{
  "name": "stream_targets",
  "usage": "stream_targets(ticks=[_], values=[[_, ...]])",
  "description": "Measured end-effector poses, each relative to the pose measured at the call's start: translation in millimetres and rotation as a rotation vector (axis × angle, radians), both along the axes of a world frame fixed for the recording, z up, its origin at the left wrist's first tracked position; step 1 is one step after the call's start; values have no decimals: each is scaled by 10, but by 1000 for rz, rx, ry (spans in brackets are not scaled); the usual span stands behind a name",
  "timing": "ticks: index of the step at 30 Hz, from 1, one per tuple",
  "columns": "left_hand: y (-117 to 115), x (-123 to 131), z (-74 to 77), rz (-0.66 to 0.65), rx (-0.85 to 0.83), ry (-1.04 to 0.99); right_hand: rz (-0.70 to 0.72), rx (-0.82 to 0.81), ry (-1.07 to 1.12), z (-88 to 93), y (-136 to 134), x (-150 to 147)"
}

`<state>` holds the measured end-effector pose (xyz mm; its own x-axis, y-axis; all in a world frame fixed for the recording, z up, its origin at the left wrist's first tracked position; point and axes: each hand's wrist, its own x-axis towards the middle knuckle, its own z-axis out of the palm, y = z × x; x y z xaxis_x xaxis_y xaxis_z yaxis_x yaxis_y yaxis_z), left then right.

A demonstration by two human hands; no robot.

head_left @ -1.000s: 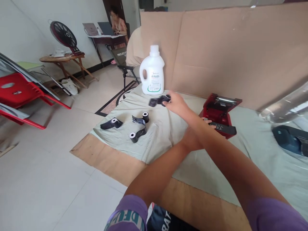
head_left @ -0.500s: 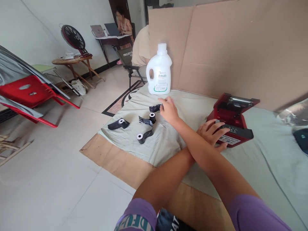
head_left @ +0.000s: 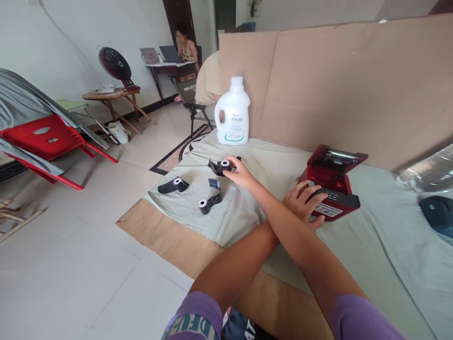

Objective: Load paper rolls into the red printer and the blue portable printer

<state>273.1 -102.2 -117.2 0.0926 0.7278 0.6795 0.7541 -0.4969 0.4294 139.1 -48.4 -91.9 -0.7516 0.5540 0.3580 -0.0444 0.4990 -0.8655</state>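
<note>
My arms are crossed. My right hand (head_left: pixel 241 173) reaches left and has its fingers closed on a small black roll (head_left: pixel 225 165) with a white core, its loose strip pointing left. Another black piece (head_left: pixel 239 158) shows partly behind those fingers. My left hand (head_left: pixel 303 200) lies with fingers spread on the front of a red and black label printer (head_left: pixel 332 200), whose lid (head_left: pixel 345 158) is raised. Two more black rolls lie on the cloth: one at the left (head_left: pixel 177 184) with a flat tail, one nearer me (head_left: pixel 203 206) with its strip curling up.
A white detergent bottle (head_left: pixel 233 115) stands behind the rolls, before a cardboard panel (head_left: pixel 318 89). Grey-green cloth (head_left: pixel 255 212) covers the work surface. A dark object (head_left: pixel 439 215) and clear plastic (head_left: pixel 430 170) lie at right. Further off are a red chair (head_left: pixel 49 137), a fan (head_left: pixel 115 63) and a seated person.
My right hand has closed on the black roll that stood in the middle and moved it slightly up. My left hand stays on the printer. The view has tilted up a little.
</note>
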Motion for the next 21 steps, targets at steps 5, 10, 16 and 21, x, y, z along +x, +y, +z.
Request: stream_targets(ticks=[5, 10, 16, 21], values=[[133, -97, -75, -72, -16, 43, 50, -198, 82, 383, -65, 463], [114, -159, -55, -131, -32, 13, 3, -106, 65, 848, -22, 1480], [30, -92, -14, -33, 42, 12, -163, -125, -44, 1159, 361, 2771], [37, -47, -52, 51, 209, 107, -283, 43, -513, 948, 680, 3067]])
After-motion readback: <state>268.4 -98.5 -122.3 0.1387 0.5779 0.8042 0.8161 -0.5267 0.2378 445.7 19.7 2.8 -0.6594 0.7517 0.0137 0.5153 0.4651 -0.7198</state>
